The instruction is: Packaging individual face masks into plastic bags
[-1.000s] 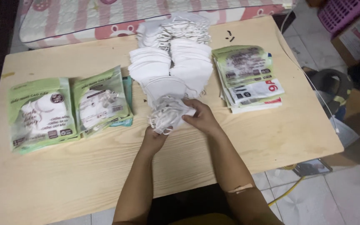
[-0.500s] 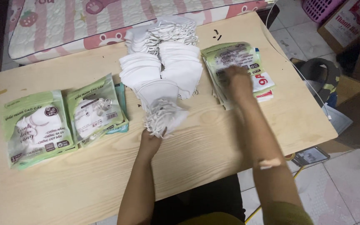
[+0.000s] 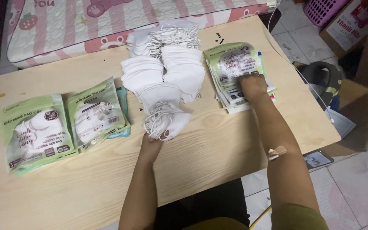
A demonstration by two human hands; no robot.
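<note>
Pinching white masks (image 3: pixel 167 119) in left hand (image 3: pixel 152 142), right hand (image 3: pixel 252 85) flat on pouch stack (image 3: pixel 235 72) near table (image 3: pixel 218 145) edge.

Both bare forearms reach up from the near edge of the tabletop. The left hand (image 3: pixel 152 142) lies near the middle, fingers curled in a pinch, wrist straight. The right hand (image 3: pixel 253 85) stretches farther, toward the far right corner, palm down, fingers bent and pressing. A plaster sits on the right forearm.
</note>
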